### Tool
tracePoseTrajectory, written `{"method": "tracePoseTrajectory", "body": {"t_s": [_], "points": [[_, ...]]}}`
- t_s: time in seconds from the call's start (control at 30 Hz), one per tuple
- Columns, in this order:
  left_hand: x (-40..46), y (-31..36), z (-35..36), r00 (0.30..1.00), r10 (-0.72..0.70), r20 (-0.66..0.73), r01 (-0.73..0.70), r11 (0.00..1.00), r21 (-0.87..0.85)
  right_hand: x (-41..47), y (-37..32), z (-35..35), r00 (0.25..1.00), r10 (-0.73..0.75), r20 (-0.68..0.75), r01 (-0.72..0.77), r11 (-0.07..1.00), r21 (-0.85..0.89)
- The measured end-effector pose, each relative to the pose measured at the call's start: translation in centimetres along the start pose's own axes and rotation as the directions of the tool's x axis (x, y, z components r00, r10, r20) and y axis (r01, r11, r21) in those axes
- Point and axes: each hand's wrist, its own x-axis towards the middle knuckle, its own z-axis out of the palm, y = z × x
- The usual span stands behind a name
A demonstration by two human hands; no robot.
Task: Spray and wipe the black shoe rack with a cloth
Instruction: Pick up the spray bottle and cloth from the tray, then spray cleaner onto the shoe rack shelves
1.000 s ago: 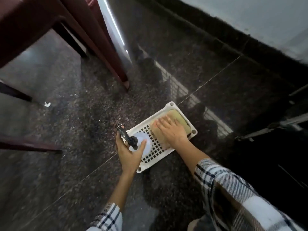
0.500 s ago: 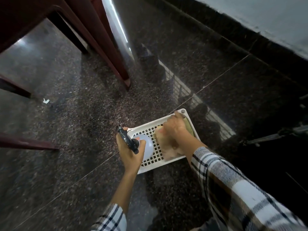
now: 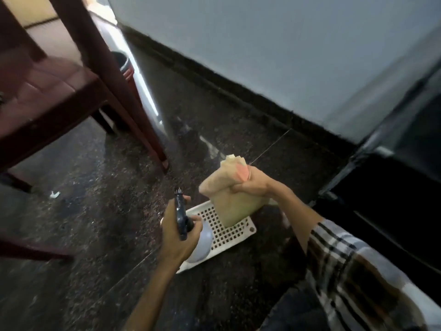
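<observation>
From the head view the black shoe rack [image 3: 391, 194] at the right edge is blurred and cut off by the frame. No writing shows anywhere. The left hand [image 3: 177, 231] curls its grip round the dark trigger head of the spray bottle [image 3: 191, 235], whose pale body sits over a white perforated tray [image 3: 229, 235] on the floor [image 3: 95, 211]. The right hand [image 3: 253, 185], wrist bent, clamps the tan cloth [image 3: 232, 199], held above the tray. A dark red chair [image 3: 59, 91] stands left.
</observation>
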Motion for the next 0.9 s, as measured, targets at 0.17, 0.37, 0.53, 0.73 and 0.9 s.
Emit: {"method": "tracePoseTrajectory", "body": {"t_s": [0.17,0.37,0.53,0.73,0.9], "points": [[1.2,11.2,0.9,0.967,0.206,0.147,-0.176,0.965,-0.194,-9.7,-6.4,-6.2,0.956,-0.069,-0.287,0.144,0.958,0.248],[-0.2,24.2,2.5,0.91,0.329,0.253,-0.216,0.896,-0.388,-23.7,-11.1,-10.1,0.609,-0.01,-0.793,0.404,0.864,0.3],[-2.0,32.2,3.7,0.845,0.397,0.358,-0.173,0.837,-0.519,-32.7,-10.8,-11.9,0.303,0.212,-0.929,0.513,0.785,0.347],[-5.5,38.0,9.1,0.785,0.368,0.498,0.062,0.753,-0.656,-37.9,-8.6,-14.2,0.084,0.422,-0.903,0.517,0.756,0.401],[-7.6,39.8,12.6,0.696,0.419,0.583,-0.039,0.833,-0.552,-40.2,-7.0,-15.8,0.016,0.446,-0.895,0.514,0.764,0.389]]}}
